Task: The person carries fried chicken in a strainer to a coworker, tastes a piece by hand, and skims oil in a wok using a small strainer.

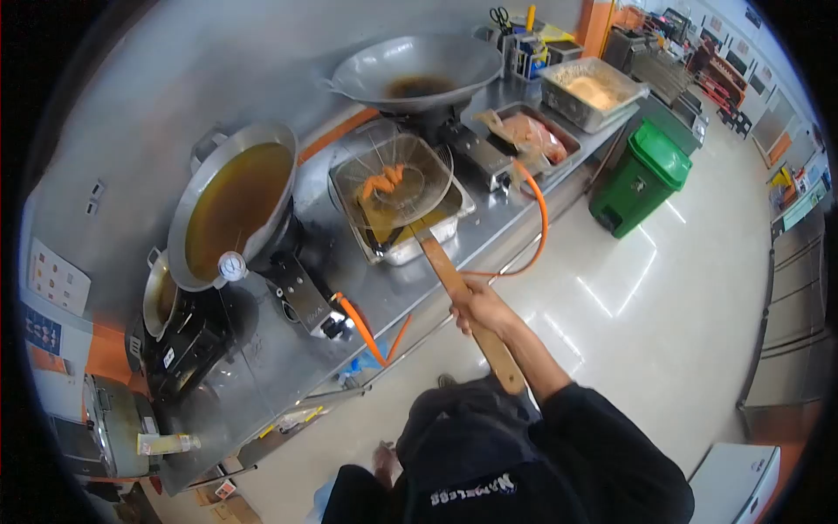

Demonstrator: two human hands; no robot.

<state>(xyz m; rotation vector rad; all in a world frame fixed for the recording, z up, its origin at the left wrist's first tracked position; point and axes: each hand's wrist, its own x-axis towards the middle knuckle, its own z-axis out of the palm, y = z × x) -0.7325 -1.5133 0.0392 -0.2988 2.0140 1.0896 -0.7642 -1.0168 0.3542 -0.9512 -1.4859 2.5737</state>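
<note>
Right hand (484, 307): fingers closed around the wooden handle (441, 269) of the strainer (421, 197), partway along, its butt end running back under the forearm. That grip probably steadies the wide mesh reaching out ahead.

Strainer lies over the metal tray (403, 255), near the bench's (384, 297) front edge, between two woks. Fried pieces (382, 183) sit bunched in the mesh; the tray below seems placed to catch drips. Whether mesh touches the tray rim, can't tell.

Left hand (384, 460): low by the apron (467, 437), small and blurred; cannot tell whether its fingers are apart or together, or if they hold anything.

Left wok (282, 136): on a burner toward the bench's back edge, brown oil (240, 194) inside, dial thermometer (232, 265) at its front rim, likely there for easy reading. Other wok (384, 65) stands beyond the tray, dark liquid in its bottom.
</note>
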